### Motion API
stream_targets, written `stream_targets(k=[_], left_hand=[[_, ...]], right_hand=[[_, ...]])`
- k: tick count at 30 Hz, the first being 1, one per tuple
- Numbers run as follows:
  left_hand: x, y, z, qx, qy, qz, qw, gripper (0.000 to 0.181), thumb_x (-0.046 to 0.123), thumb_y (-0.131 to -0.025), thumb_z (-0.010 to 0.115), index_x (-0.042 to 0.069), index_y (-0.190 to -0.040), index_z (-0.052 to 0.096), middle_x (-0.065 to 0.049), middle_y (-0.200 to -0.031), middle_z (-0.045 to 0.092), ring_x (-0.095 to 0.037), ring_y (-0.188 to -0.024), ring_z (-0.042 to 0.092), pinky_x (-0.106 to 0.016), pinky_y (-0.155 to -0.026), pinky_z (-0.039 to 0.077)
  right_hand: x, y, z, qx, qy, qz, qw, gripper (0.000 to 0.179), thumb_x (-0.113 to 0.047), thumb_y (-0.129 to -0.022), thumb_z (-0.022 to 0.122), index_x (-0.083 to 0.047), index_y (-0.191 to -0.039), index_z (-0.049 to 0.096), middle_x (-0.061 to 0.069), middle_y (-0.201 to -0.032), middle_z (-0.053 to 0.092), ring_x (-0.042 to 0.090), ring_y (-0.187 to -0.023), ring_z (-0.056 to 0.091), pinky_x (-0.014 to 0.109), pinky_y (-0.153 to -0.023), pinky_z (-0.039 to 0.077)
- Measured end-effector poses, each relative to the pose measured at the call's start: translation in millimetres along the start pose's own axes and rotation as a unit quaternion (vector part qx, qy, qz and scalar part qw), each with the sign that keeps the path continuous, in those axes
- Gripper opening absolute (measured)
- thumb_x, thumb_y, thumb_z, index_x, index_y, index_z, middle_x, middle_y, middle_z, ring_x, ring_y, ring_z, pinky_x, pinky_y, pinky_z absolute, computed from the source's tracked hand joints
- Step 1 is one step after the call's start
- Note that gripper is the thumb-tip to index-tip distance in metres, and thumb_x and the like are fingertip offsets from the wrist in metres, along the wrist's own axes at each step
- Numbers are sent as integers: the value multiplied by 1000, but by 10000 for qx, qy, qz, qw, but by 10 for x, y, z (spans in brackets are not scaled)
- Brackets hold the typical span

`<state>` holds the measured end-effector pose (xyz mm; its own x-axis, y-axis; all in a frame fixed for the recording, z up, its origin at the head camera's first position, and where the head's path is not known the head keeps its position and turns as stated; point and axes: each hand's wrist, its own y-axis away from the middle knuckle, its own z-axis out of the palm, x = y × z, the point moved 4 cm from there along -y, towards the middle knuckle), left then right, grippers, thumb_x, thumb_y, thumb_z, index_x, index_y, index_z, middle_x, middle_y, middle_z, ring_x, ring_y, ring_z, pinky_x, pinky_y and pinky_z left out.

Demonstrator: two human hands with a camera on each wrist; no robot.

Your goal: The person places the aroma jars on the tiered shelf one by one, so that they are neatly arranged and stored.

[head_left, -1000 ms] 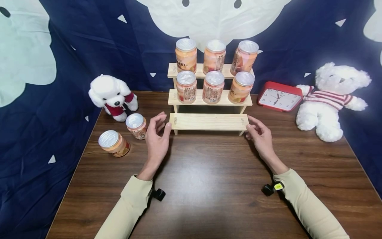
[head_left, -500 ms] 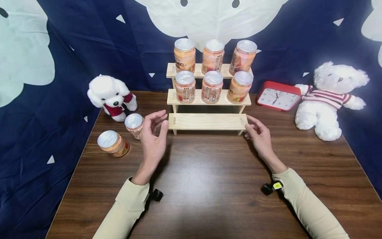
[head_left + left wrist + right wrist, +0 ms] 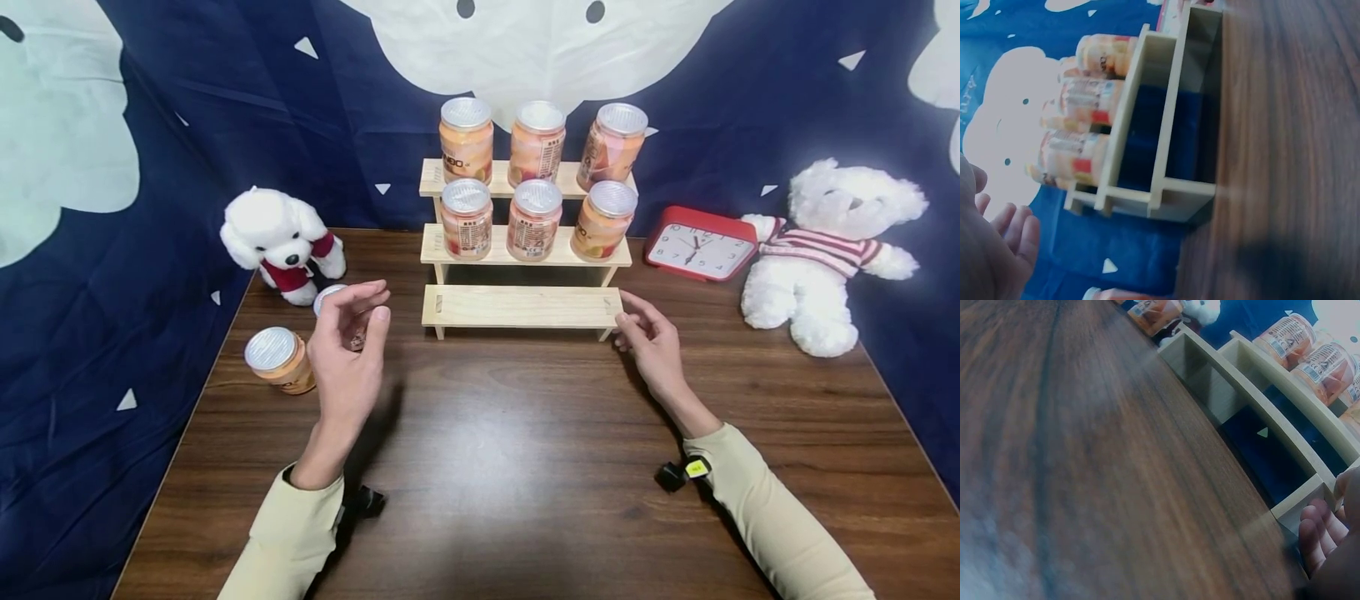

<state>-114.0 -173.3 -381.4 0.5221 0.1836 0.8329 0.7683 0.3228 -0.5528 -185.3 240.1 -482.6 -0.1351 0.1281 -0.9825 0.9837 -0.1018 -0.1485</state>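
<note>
In the head view my left hand (image 3: 347, 362) is raised left of a three-step wooden display rack (image 3: 521, 307), its fingers loosely bent with nothing in them. Behind it stands a fruit jar (image 3: 330, 295) with a silver lid, mostly hidden by the hand. A second fruit jar (image 3: 281, 360) stands just to its left on the table. My right hand (image 3: 654, 348) rests at the right end of the rack's lowest step, thumb at the front corner and relaxed fingers alongside the end. The right wrist view shows its fingers (image 3: 1313, 534) beside the end panel.
Three jars (image 3: 467, 146) stand on the top step and three more jars (image 3: 535, 221) on the middle one. A white toy dog (image 3: 273, 233) sits at left. A red clock (image 3: 701, 243) and a white teddy bear (image 3: 821, 258) are at right, before a blue curtain (image 3: 247, 100).
My left hand has drawn away from the rack's left end, moving left and slightly toward me, and now covers part of the nearer-to-rack jar. My right hand has stayed in place.
</note>
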Motion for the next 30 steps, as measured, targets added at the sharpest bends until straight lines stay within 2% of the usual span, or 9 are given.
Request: stream_targets(k=[4,8,11,17,22,26,30], left_hand=[[77,-16,-129,307,-28,62,9995,22,-6,-105,68,-15,-124,66,-9,-121,78,-21,-113,74,-29,-101,57],[149,-36,-280,638,-41,130,9979,22,-7,-103,69,-17,-122,66,-8,-118,80,-23,-110,74,-29,-100,56],[176,-53,-410,878,-263,106,9957,22,-7,-101,71,-16,-121,69,-6,-117,80,-20,-110,74,-28,-101,56],[139,-78,-663,1292,-683,40,9893,25,-5,-97,76,-10,-121,74,-3,-117,79,-19,-110,74,-28,-104,56],[64,-73,-814,1431,-1101,-212,9833,26,-3,-97,78,-7,-122,77,3,-117,78,-14,-109,73,-25,-102,54],[30,-65,-891,1487,-1797,-285,9720,30,-3,-95,78,-6,-125,77,7,-122,75,-8,-114,69,-23,-104,52],[-7,-66,-939,1543,-2438,-239,9572,34,-4,-93,78,-5,-127,76,-5,-135,73,-12,-129,63,-24,-109,47]], right_hand=[[5,-2,0,-2,19,-18,10000,40,-4,-112,64,2,-151,64,-5,-82,71,6,-67,66,18,-64,57],[7,-6,1,-10,31,-12,10000,40,-5,-111,65,4,-151,64,-5,-82,71,6,-67,66,18,-64,57],[8,-2,1,-35,59,-13,10000,41,-5,-111,65,5,-151,63,-5,-82,71,5,-67,65,17,-64,57],[11,-1,7,-59,7,-36,10000,41,-5,-111,65,5,-151,63,-4,-83,71,6,-66,65,17,-63,57],[7,3,-2,-44,0,-52,10000,40,-5,-111,65,5,-151,63,-4,-82,71,6,-66,65,17,-63,57],[8,1,-4,-76,6,-52,10000,41,-5,-111,64,5,-151,63,-4,-82,71,6,-66,65,17,-63,57],[19,-3,-2,-64,13,-42,10000,40,-4,-111,64,5,-150,63,-4,-81,71,7,-65,65,18,-63,56]])
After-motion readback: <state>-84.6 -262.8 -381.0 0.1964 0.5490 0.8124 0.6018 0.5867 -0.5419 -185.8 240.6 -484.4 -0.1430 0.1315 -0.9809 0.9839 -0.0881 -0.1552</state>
